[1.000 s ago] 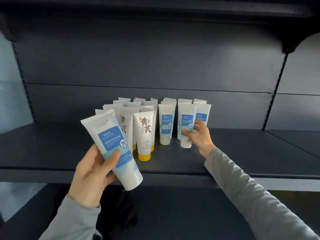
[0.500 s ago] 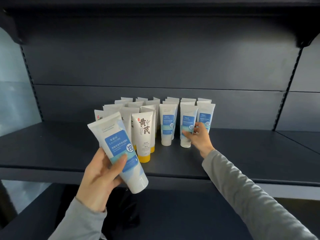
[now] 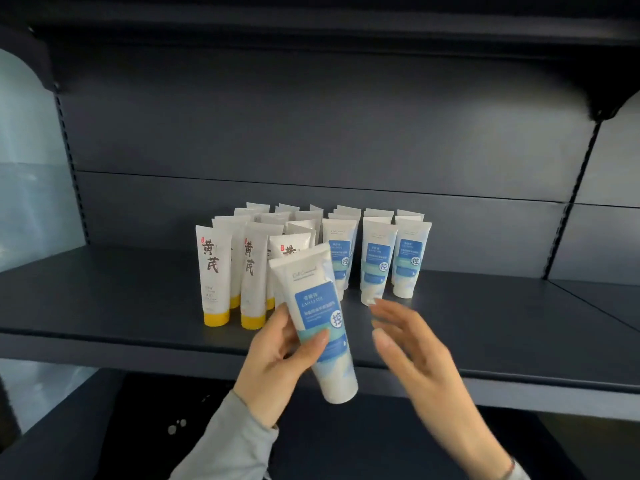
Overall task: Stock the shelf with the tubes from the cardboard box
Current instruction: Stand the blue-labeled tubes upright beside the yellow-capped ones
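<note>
My left hand [image 3: 273, 368] grips a white tube with a blue label [image 3: 320, 320], cap end down, in front of the shelf edge. My right hand [image 3: 412, 348] hovers just right of that tube, fingers spread and relaxed, holding nothing; it is motion-blurred. On the dark shelf [image 3: 104, 306] stand several tubes upright on their caps: yellow-capped ones [image 3: 213, 275] on the left, blue-labelled ones [image 3: 377, 261] on the right, in rows running back. The cardboard box is out of view.
The shelf's back panel [image 3: 311, 133] rises behind the tubes, and an upper shelf [image 3: 311, 26] overhangs. A lower shelf [image 3: 346, 445] lies dark below. Bare shelf surface stretches left and right of the tube group.
My right hand let go of the front blue tube on the shelf and drew back toward the held tube. My left hand carried its tube to the right and nearer the shelf.
</note>
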Motion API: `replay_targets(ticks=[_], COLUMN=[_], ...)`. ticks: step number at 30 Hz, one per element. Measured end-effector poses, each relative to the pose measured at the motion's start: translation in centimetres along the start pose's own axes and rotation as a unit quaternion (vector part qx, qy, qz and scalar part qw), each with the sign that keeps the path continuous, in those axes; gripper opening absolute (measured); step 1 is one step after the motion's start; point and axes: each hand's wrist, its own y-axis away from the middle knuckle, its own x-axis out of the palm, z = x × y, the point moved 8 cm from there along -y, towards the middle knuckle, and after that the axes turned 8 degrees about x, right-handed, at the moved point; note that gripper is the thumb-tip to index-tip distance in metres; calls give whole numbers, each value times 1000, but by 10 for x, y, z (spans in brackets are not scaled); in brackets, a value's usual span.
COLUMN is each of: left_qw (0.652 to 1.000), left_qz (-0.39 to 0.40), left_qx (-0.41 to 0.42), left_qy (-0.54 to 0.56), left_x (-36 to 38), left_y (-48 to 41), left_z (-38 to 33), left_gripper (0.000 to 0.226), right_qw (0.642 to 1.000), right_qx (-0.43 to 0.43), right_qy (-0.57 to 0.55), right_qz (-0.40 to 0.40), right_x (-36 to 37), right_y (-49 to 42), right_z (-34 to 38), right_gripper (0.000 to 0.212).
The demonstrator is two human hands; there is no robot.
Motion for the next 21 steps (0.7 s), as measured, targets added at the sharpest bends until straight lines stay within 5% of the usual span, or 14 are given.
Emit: replay_targets(ticks=[6, 12, 21], left_qw=[999, 997, 996], left_qz=[37, 52, 32], left_qx=[28, 49, 47], left_qy=[-19, -23, -63], left_x=[31, 51, 48], left_y=[-3, 1, 5], left_z=[4, 4, 11], left_gripper=[35, 38, 37], right_qw=[993, 986, 978], right_qx=[-23, -30, -29], right_qy=[119, 132, 186], right_qz=[-4, -93, -91], right_x=[18, 2, 5], right_y=[27, 32, 26], right_z=[2, 2, -1], right_gripper=[70, 68, 67])
